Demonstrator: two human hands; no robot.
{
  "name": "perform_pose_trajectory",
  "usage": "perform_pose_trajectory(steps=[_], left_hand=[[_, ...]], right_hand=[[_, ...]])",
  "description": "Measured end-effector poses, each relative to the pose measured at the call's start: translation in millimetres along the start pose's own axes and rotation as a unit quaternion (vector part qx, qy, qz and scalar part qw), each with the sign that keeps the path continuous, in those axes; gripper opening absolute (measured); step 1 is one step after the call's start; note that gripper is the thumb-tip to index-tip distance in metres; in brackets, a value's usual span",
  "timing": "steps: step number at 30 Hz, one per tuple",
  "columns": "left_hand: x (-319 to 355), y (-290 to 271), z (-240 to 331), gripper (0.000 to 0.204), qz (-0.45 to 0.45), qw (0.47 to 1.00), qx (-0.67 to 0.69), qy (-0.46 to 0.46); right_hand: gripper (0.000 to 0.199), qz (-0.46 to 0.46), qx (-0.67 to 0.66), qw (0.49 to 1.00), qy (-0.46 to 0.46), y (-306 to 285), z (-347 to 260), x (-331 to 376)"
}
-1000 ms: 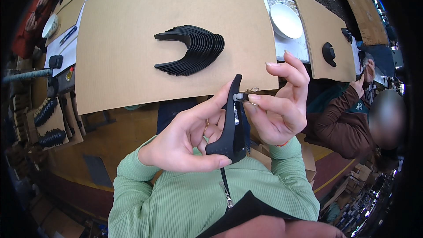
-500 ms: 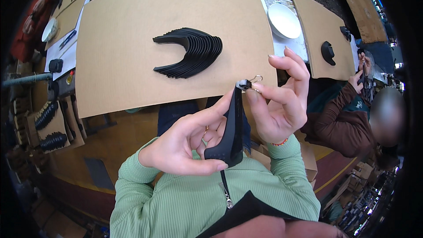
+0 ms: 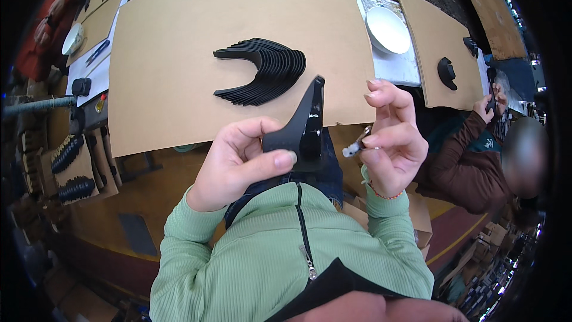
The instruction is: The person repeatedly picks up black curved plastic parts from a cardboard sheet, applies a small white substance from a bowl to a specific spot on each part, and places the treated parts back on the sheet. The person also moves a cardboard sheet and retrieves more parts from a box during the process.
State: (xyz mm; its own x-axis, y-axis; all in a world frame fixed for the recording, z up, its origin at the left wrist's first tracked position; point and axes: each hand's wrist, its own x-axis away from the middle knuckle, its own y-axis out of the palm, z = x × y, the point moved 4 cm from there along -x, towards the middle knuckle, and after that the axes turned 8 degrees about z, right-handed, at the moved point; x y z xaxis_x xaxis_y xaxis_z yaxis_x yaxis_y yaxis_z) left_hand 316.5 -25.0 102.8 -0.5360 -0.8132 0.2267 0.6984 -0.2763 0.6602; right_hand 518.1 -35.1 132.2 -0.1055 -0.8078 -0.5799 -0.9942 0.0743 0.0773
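Note:
My left hand [image 3: 238, 158] grips a black curved piece [image 3: 301, 134] by its wide lower end, its narrow tip pointing up and away. A glossy streak runs down the piece's right side. In my right hand [image 3: 398, 143], the thumb and fingers pinch a small binder clip [image 3: 361, 144] with a whitish-grey wad at its end. The clip is apart from the black piece, to its right. Beyond my hands, a fanned row of similar black curved pieces [image 3: 271, 71] lies on a cardboard sheet [image 3: 161, 42].
A white bowl [image 3: 388, 28] stands right of the cardboard. Farther right are another cardboard sheet [image 3: 426, 36] with a black piece [image 3: 447, 73], and a co-worker in a brown sleeve [image 3: 459, 143]. At the left are a blue pen [image 3: 98, 52] and a small black box [image 3: 81, 87].
The clip has come off the tip of the black piece and moved lower right. My left hand has raised and turned the piece, and its glossy streak now shows.

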Motion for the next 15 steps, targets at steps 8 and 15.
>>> perform_pose_trajectory(steps=[8,15], left_hand=[[-0.8,12.6,-2.3,0.024,0.05,0.998,0.033,-0.021],[6.0,18.4,-2.0,0.026,0.008,0.994,-0.088,0.057]], right_hand=[[0.02,-0.046,0.126,0.99,-0.04,11.4,-10.7,-10.0],[0.019,-0.05,0.191,0.979,-0.046,15.5,-12.4,-13.1]])
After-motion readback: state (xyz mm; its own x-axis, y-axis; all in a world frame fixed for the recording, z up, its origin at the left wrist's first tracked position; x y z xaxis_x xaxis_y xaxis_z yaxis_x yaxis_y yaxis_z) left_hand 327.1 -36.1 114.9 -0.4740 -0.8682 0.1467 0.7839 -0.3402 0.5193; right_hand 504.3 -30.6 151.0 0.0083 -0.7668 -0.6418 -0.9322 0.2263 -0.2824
